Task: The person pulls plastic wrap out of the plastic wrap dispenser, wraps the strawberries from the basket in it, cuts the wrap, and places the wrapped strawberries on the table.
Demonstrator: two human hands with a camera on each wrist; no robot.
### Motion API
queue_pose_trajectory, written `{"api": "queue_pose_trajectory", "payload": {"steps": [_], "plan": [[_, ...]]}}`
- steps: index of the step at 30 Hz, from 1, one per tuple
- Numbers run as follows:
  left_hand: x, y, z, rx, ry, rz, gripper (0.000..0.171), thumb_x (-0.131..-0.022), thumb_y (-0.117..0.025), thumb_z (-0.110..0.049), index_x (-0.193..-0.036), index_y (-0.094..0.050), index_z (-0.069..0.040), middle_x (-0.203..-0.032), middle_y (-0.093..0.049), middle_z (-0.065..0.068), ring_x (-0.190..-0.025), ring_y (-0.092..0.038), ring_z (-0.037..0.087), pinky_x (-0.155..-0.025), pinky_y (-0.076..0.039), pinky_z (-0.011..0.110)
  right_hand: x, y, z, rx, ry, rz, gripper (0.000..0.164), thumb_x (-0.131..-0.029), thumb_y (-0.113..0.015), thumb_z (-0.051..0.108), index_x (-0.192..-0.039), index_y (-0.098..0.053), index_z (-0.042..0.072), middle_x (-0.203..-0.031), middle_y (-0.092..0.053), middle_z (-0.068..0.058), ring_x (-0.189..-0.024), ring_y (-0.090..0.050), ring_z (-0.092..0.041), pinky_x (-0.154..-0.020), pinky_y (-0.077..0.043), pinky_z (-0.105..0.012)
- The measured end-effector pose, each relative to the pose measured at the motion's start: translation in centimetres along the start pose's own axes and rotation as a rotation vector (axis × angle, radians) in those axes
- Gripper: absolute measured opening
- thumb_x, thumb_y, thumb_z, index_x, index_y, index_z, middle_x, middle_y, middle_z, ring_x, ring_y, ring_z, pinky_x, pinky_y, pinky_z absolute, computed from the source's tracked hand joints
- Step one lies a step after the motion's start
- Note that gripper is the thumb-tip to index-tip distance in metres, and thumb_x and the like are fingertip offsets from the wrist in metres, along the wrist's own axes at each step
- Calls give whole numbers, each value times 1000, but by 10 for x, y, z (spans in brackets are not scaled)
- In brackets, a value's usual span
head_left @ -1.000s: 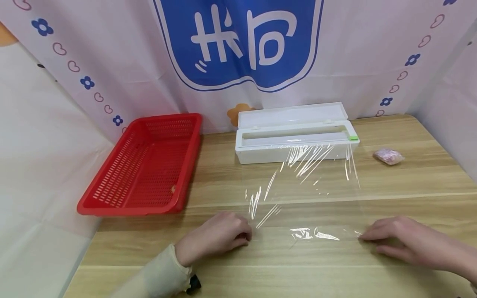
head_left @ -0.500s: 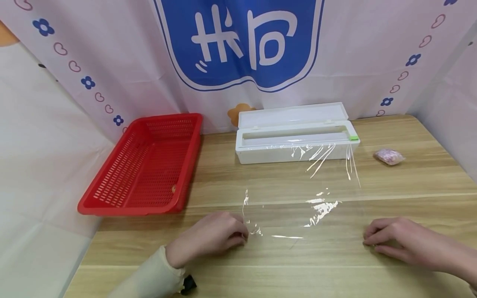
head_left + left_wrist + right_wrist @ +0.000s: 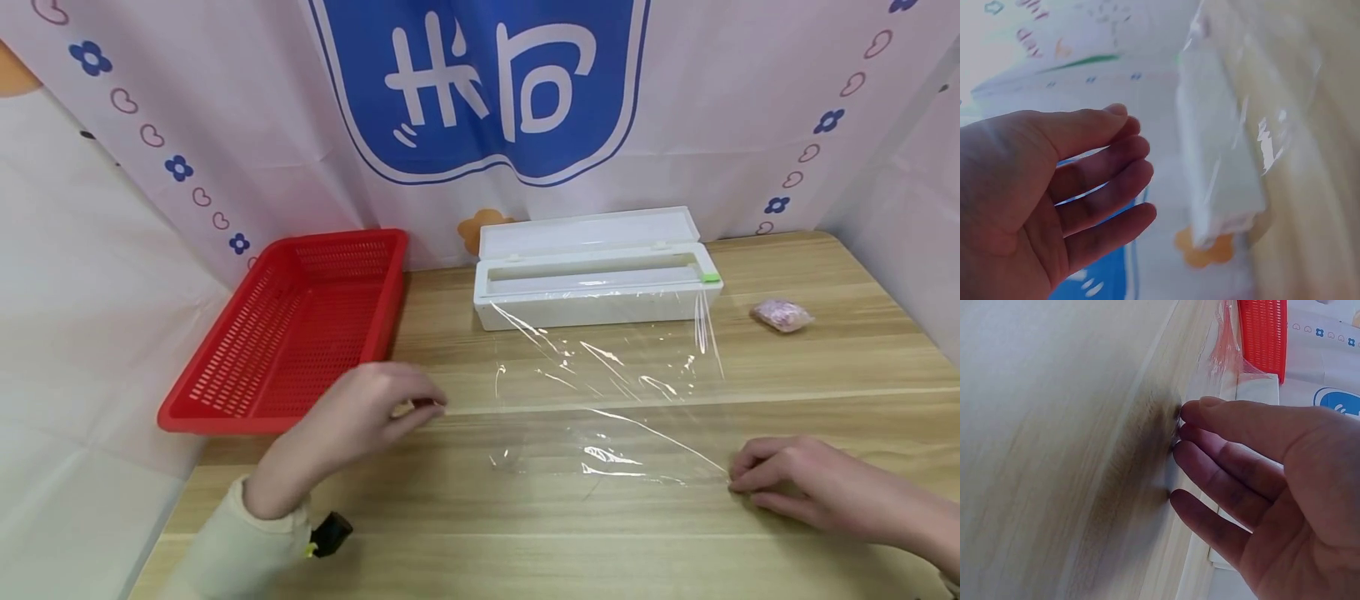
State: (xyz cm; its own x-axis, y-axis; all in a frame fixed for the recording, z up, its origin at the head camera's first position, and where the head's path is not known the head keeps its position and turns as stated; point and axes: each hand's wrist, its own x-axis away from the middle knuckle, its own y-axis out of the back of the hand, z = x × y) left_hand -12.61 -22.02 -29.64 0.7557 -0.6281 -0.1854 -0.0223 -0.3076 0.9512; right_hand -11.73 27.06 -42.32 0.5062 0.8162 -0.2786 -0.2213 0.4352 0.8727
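Note:
A sheet of clear cling film (image 3: 615, 454) stretches from a white dispenser box (image 3: 525, 313) over the table toward me. Its near right corner is pinched in the fingertips of my right hand (image 3: 813, 483); the right wrist view shows those fingertips (image 3: 1191, 412) down at the wood. My left hand (image 3: 352, 412) hovers in front of the red basket, apart from the film. In the left wrist view its fingers (image 3: 1110, 187) are loosely bent and hold nothing. The film's left corner lies loose and wrinkled.
A red plastic basket (image 3: 168, 414) stands at the back left. On the right lies a small pinkish wrapped lump (image 3: 782, 315). The box's lid (image 3: 592, 229) stands raised against the printed cloth (image 3: 247, 100) behind the wooden table (image 3: 525, 558).
My left hand has let go of the film's left corner and moved up and left toward the basket. The film has slackened with new creases. My right hand stays almost still.

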Motion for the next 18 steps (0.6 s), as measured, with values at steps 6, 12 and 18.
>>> {"api": "queue_pose_trajectory", "payload": {"steps": [6,12,18], "plan": [[-2,31,20,-21,139,-120,11,-83,-74,-19,-94,-74,-18,-84,-69,-7,-74,-59,2,-69,-55,25,-1,0,0,11,-2,4,31,-72,-79,7,-96,-73,27,-98,-58,21,-85,-55,7,-72,-40,-2],[-7,47,49,-40,374,-129,22,-87,-68,-19,-109,-68,-15,-101,-69,2,-86,-61,15,-78,-56,39,-2,0,0,23,-12,0,31,-72,-80,9,-95,-74,27,-98,-58,22,-85,-55,7,-72,-39,-1],[-2,52,80,-24,531,-3,35,-89,-64,-19,-123,-60,-11,-113,-64,12,-98,-57,26,-85,-54,49,-3,0,0,25,-19,10,29,-73,-79,10,-95,-74,27,-99,-59,21,-86,-55,7,-74,-39,-1]]}}
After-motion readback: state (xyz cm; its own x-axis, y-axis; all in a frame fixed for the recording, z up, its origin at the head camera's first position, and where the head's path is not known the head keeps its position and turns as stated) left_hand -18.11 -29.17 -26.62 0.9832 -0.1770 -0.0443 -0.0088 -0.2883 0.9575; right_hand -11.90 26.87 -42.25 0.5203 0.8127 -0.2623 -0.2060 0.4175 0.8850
